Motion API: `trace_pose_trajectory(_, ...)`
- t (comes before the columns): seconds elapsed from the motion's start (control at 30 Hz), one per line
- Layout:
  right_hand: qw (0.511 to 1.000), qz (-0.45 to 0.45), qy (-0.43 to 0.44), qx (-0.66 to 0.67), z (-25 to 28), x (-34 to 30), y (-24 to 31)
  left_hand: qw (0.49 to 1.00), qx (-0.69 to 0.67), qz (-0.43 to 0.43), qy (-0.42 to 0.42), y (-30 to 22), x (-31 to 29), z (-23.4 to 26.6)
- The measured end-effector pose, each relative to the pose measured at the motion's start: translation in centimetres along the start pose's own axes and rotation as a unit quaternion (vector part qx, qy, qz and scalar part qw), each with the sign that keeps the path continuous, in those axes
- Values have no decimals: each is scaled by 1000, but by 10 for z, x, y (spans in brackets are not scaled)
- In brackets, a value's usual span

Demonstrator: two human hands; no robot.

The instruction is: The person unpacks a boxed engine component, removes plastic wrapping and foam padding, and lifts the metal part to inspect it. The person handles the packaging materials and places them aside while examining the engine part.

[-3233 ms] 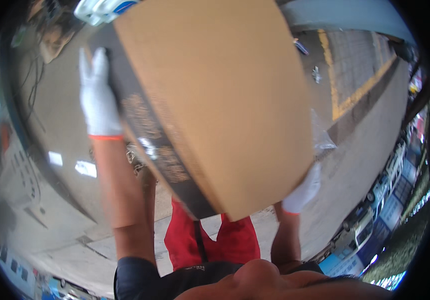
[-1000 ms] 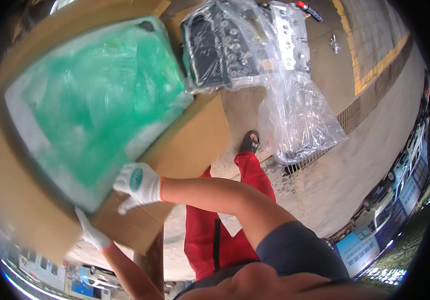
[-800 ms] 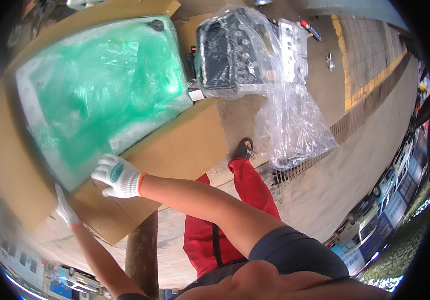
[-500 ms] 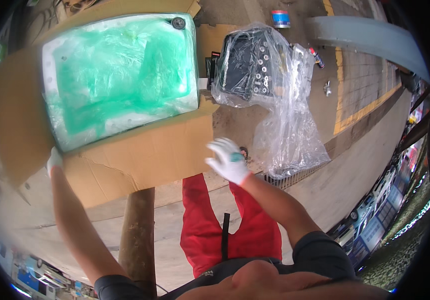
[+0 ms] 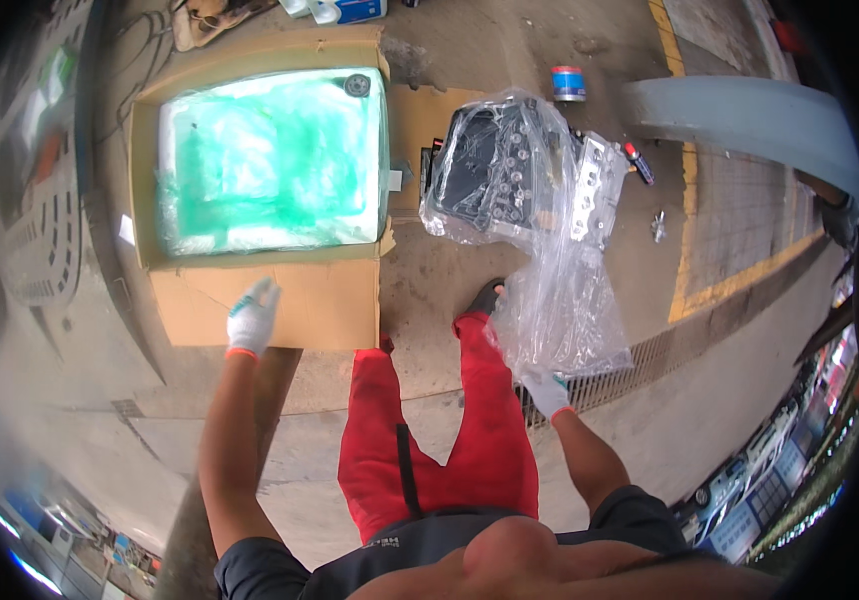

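Bagged engine part (image 5: 485, 165) seen ahead of right hand (image 5: 548, 394) — clear bag tail (image 5: 572, 320) at its fingers, grip can't be told; carton flap (image 5: 330, 305) beneath left hand (image 5: 251, 324), fingers apart.

Left of centre in the frame, an open cardboard box (image 5: 142, 180) holds a flat green-and-white block (image 5: 275, 160) wrapped in film, and the white-gloved left hand (image 5: 253, 316) is over its lower flap (image 5: 325, 305). Right of centre, clear plastic sheeting (image 5: 560, 320) partly covers a metal engine part (image 5: 592, 200), with the gloved right hand (image 5: 547, 393) at its lower edge; a red-and-blue can (image 5: 569, 84) stands in the upper right.
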State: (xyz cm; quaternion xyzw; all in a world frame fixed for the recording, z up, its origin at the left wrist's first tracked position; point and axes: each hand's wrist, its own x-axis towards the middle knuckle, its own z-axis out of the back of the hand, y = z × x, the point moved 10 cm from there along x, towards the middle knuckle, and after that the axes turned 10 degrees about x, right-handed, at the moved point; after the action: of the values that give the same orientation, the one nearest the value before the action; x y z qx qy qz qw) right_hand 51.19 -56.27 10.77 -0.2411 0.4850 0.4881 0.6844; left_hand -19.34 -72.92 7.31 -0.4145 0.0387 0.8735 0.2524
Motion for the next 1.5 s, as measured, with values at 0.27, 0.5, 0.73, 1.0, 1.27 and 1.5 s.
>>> trace_pose_trajectory(0.27,995,70,28,72,86,2,40,987,-75,-84,117,-163,-114,-149)
trace_pose_trajectory(0.5,983,114,-5,142,185,23,41,963,-224,-79,131,-325,-117,-201)
trace_pose_trajectory(0.73,992,105,-11,64,222,23,78,880,-456,96,87,-310,-30,-275)
trace_pose_trajectory(1.0,998,49,-20,-34,213,32,174,843,-499,143,143,-310,11,-324)
trace_pose_trajectory(1.27,996,69,62,-17,124,78,307,673,-671,251,186,-274,30,-323)
trace_pose_trajectory(1.5,991,15,106,-79,93,59,346,621,-713,275,176,-258,35,-286)
